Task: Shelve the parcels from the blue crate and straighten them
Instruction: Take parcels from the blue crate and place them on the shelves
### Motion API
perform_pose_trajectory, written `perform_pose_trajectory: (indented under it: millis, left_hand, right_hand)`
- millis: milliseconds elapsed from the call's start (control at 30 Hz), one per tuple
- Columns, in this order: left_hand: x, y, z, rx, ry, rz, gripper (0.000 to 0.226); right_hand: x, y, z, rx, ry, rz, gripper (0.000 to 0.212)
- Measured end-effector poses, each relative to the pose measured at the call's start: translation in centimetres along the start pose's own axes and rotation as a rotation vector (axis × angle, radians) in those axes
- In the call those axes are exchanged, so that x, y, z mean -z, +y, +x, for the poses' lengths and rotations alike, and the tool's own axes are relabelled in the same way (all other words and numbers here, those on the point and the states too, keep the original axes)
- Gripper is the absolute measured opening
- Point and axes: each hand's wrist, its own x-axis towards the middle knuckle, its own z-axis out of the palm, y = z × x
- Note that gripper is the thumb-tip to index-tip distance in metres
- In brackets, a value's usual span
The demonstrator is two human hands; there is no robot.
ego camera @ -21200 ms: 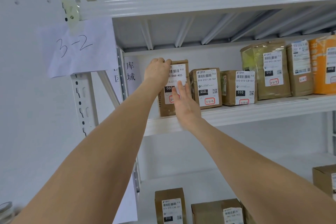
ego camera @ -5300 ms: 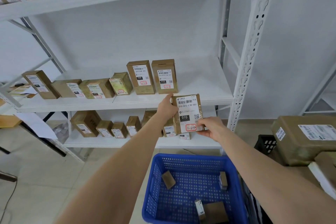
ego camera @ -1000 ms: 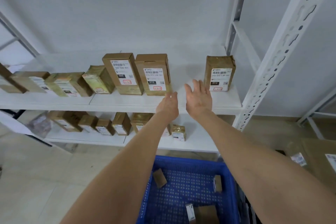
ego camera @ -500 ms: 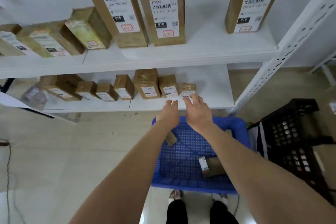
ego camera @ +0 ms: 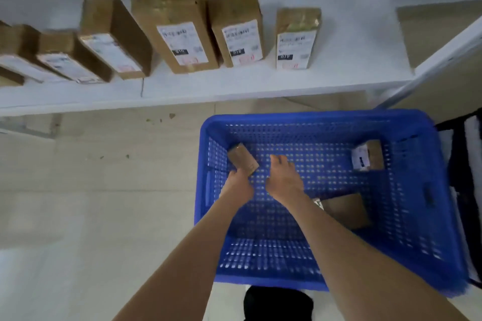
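The blue crate stands on the floor below me. A small brown parcel lies in its far left corner, and my left hand grips the parcel's near end. My right hand hovers just to the right of it, fingers relaxed and holding nothing. A small labelled parcel sits at the crate's far right. A larger brown parcel lies partly behind my right forearm. Several labelled parcels stand in a row on the low white shelf, the rightmost a little apart.
A slanted white shelf upright crosses the upper right. A black crate stands against the blue crate's right side. Pale floor tiles spread to the left. My dark shoes show at the bottom edge.
My view has tipped down from the shelves to the crate. Both hands have dropped into the crate, and my left hand has taken hold of the small brown parcel.
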Motion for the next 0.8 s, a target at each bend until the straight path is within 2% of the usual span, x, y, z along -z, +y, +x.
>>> perform_pose_trajectory:
  millis: [100,200,267,333,400,433,467,533,600,700,800]
  left_hand:
    - [-4.1,-3.4,6.6,0.071,0.016,-0.134,0.052]
    - [-7.4,-5.9,12.6,0.146,0.016,-0.27,0.05]
    - [-9.5,-7.2,16.6,0.171,0.027,-0.365,0.056]
    - [-10.7,-7.9,19.4,0.169,0.052,-0.429,0.063]
    - [-11.5,-8.5,21.2,0.172,0.08,-0.522,0.05]
    - [-11.8,-8.9,21.7,0.201,0.077,-0.59,0.043]
    - [-12.2,-9.4,22.2,0.231,0.072,-0.654,0.043]
    - [-12.6,-9.5,22.2,0.279,0.057,-0.74,0.051]
    - [-12.7,-8.9,21.0,0.28,0.008,-0.784,0.052]
    - [-11.0,-6.6,16.4,0.254,-0.04,-0.905,0.058]
    - [-8.1,-4.4,10.8,0.232,0.002,-0.94,0.043]
  right_hand:
    - [-6.2,1.7,6.6,-0.039,-0.081,0.088,0.064]
    - [-10.9,2.3,12.7,-0.06,-0.164,0.3,0.069]
    - [-13.3,2.7,16.1,-0.069,-0.188,0.438,0.067]
    - [-15.1,3.1,19.1,-0.051,-0.219,0.493,0.08]
    - [-16.4,3.4,21.1,-0.051,-0.265,0.558,0.09]
    - [-16.9,3.5,21.6,-0.072,-0.278,0.615,0.088]
    - [-17.2,3.5,21.7,-0.076,-0.273,0.641,0.078]
    - [-17.5,4.1,21.3,-0.082,-0.228,0.617,0.039]
    - [-17.1,4.7,20.0,-0.13,-0.165,0.705,0.024]
    - [-14.2,5.3,16.3,-0.194,-0.109,0.836,0.027]
    - [-9.7,4.6,10.9,-0.196,-0.126,0.877,0.039]
